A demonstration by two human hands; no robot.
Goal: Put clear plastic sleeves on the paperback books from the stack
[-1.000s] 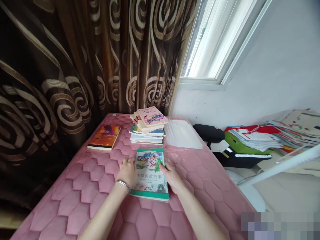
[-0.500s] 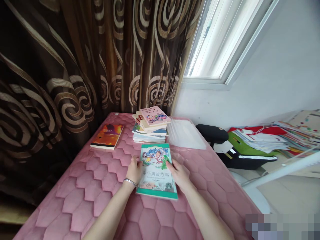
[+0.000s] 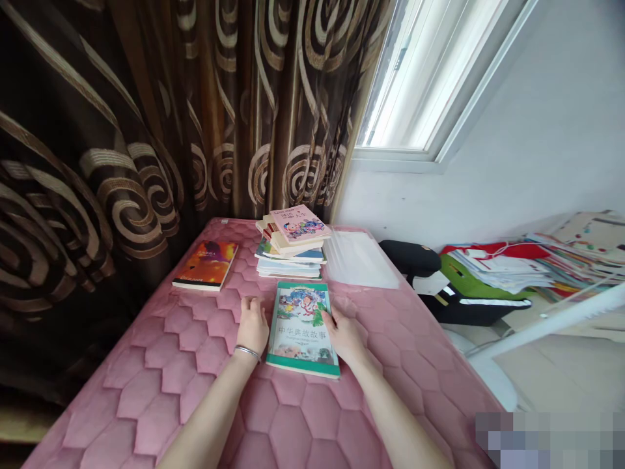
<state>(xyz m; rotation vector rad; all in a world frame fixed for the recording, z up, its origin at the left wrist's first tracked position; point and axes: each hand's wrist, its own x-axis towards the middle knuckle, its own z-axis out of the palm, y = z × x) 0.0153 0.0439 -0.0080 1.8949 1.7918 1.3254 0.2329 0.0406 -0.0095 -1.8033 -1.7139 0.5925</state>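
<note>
A green-bordered storybook [image 3: 299,352] with a picture on its cover lies face up on the pink quilted mattress [image 3: 288,417]. My right hand [image 3: 346,333] grips its right edge, thumb on the cover and the other fingers mostly hidden beside or below it. Just left of the book, my left hand [image 3: 252,326], a silver bangle at its wrist, rests on the mattress with fingers stretched forward and nothing held. Beyond the storybook stands a stack of several books [image 3: 291,268], topped by a pink book [image 3: 301,223]. An orange book [image 3: 206,264] lies farther left.
Right of the stack lies a translucent white plastic sheet or sleeve [image 3: 364,260]. A patterned brown curtain [image 3: 219,117] hangs behind the mattress. Past its right edge are a black armrest-like object [image 3: 410,256], piled papers [image 3: 498,270] and a slanting white bar [image 3: 551,326].
The storybook was held at both sides half a second ago. My left hand has since come off its left edge to the mattress; my right hand stays on the right edge.
</note>
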